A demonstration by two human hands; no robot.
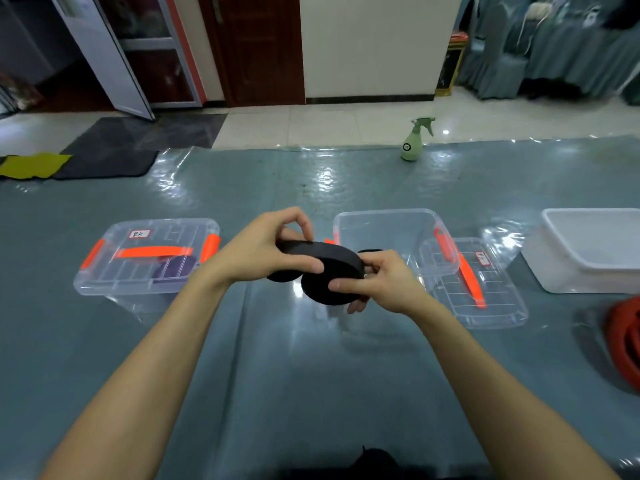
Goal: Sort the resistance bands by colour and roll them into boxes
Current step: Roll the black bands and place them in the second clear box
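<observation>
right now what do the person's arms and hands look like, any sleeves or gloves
The left forearm and right forearm are bare to the frame's bottom edge, no sleeves showing. The left hand and right hand wear no gloves; no watch, bracelet or ring shows.

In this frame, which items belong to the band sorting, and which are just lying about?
Job: black band gripped by left hand and right hand; lidded clear box; open clear box; loose lid; red band.
Lying about: spray bottle; yellow cloth; dark mat.

Two long bare forearms (166, 341) — bare left hand (263, 252) and right hand (386, 284)
</observation>
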